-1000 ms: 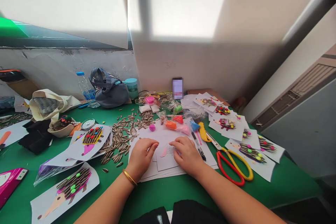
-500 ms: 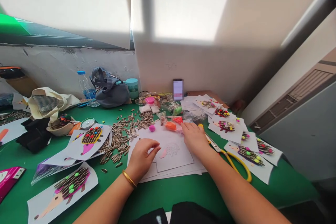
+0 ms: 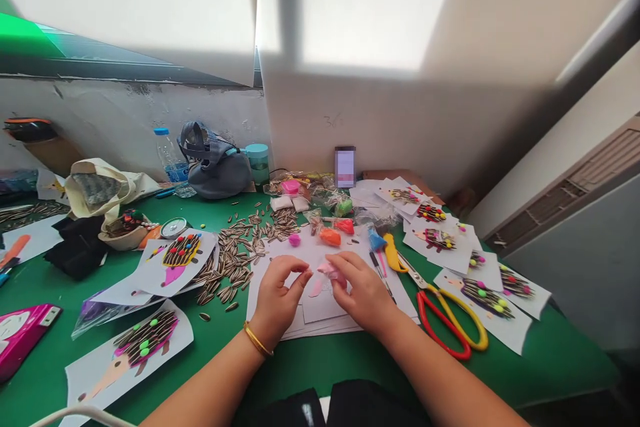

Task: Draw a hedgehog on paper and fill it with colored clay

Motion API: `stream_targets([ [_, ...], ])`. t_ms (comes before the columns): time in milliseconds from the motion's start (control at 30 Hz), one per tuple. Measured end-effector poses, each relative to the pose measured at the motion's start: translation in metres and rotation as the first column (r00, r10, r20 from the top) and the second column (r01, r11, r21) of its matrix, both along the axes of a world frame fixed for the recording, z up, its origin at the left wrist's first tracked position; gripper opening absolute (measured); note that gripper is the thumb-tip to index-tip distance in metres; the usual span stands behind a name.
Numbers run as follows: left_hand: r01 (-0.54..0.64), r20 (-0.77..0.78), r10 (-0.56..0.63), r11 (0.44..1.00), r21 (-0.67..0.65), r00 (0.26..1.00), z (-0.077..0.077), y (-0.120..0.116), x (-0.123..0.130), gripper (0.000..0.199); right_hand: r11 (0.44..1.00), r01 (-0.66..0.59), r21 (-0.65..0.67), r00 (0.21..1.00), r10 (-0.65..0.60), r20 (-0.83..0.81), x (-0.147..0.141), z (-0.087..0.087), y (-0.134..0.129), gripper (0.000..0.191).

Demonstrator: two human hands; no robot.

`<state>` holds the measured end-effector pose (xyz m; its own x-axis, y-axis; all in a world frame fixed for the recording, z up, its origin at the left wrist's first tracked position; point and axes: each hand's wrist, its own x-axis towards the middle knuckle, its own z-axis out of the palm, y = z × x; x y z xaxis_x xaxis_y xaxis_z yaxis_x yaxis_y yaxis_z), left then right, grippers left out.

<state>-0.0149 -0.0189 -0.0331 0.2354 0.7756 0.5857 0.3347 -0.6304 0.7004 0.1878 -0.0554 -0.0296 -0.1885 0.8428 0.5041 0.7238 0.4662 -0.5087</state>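
Pink packet (image 3: 328, 270), right hand (image 3: 364, 293) pinching it, long axis pointing roughly toward ten o'clock. Left hand (image 3: 279, 295): fingertips together, contents unclear.

Pink packet (image 3: 327, 269) part-hidden by right hand (image 3: 364, 290); anything in left hand (image 3: 277, 293) too small to tell; phone screen (image 3: 345, 168) blurred; magenta device (image 3: 27, 333) cut off by left edge

The right hand (image 3: 364, 290) is back over the drawn sheet (image 3: 320, 312) — the pink packet (image 3: 330, 270) now in its grip — and a white cord (image 3: 80, 410) appears at lower left.
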Motion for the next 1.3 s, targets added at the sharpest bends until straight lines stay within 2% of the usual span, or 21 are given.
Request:
stream_targets([
  [200, 0.030, 0.027, -0.030, 0.999, 0.015, 0.999, -0.002, 0.002, 0.003, 0.007, 0.992, -0.127, 0.002, 0.983, 0.126, -0.137, -0.015, -0.010, -0.005, 0.052],
  [333, 0.012, 0.005, -0.012, 0.998, 0.057, 1.000, -0.005, 0.001, 0.005, 0.007, 0.990, -0.141, -0.003, 0.970, 0.137, -0.201, -0.018, -0.012, -0.005, 0.049],
  [433, 0.000, -0.099, 0.014, 0.991, 0.133, 0.995, -0.004, -0.002, 0.005, 0.011, 0.992, -0.126, -0.013, 0.966, 0.120, -0.227, -0.019, -0.013, -0.004, 0.046],
  [533, 0.043, -0.235, 0.003, 0.981, 0.191, 0.972, 0.001, -0.006, 0.007, 0.020, 0.996, -0.089, -0.009, 0.967, 0.084, -0.240, -0.016, -0.013, -0.002, 0.044],
  [700, 0.092, -0.367, -0.014, 0.976, 0.196, 0.930, 0.003, -0.009, 0.009, 0.031, 0.998, -0.067, -0.022, 0.967, 0.059, -0.246, -0.013, -0.015, 0.001, 0.042],
  [933, 0.032, -0.316, 0.056, 0.963, 0.268, 0.947, 0.000, 0.001, -0.001, 0.021, 0.991, -0.124, -0.048, 0.967, 0.110, -0.228, -0.016, -0.016, 0.002, 0.042],
  [1133, 0.041, -0.234, 0.012, 0.975, 0.220, 0.972, 0.002, 0.002, -0.003, 0.013, 0.985, -0.173, -0.023, 0.962, 0.164, -0.217, -0.017, -0.012, -0.003, 0.046],
  [1233, 0.051, -0.201, -0.014, 0.982, 0.181, 0.979, 0.002, 0.002, -0.004, 0.010, 0.993, -0.117, 0.004, 0.981, 0.116, -0.157, -0.009, -0.013, 0.001, 0.048],
  [1300, 0.047, -0.182, -0.017, 0.986, 0.161, 0.983, 0.001, 0.002, -0.004, 0.008, 0.999, -0.012, 0.045, 0.997, 0.016, -0.077, 0.002, -0.014, 0.008, 0.048],
])
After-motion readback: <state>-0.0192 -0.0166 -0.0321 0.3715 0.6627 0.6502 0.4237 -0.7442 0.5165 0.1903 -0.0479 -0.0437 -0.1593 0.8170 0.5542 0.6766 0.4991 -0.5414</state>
